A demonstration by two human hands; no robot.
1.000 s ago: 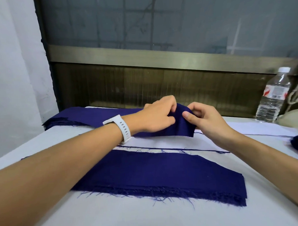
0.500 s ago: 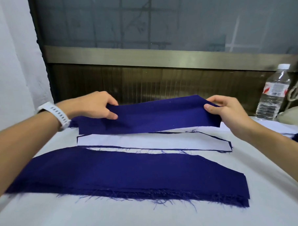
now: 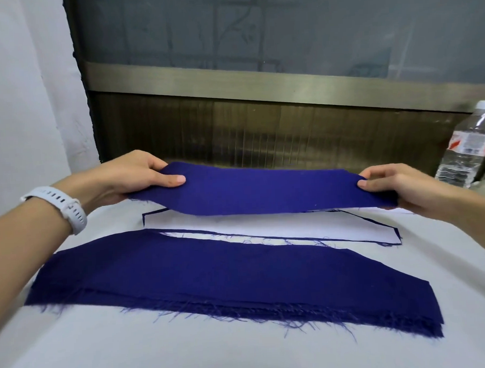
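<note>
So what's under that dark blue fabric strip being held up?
A white panel edged in blue, flat on the white table. The dark blue fabric strip hides its far edge.

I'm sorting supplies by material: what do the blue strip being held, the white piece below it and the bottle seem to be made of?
The blue strip looks like matte woven cloth: it bends softly, and the nearer blue piece frays into threads. The white piece is flat and matte, perhaps interfacing or paper. The water bottle looks like clear glossy plastic.
</note>
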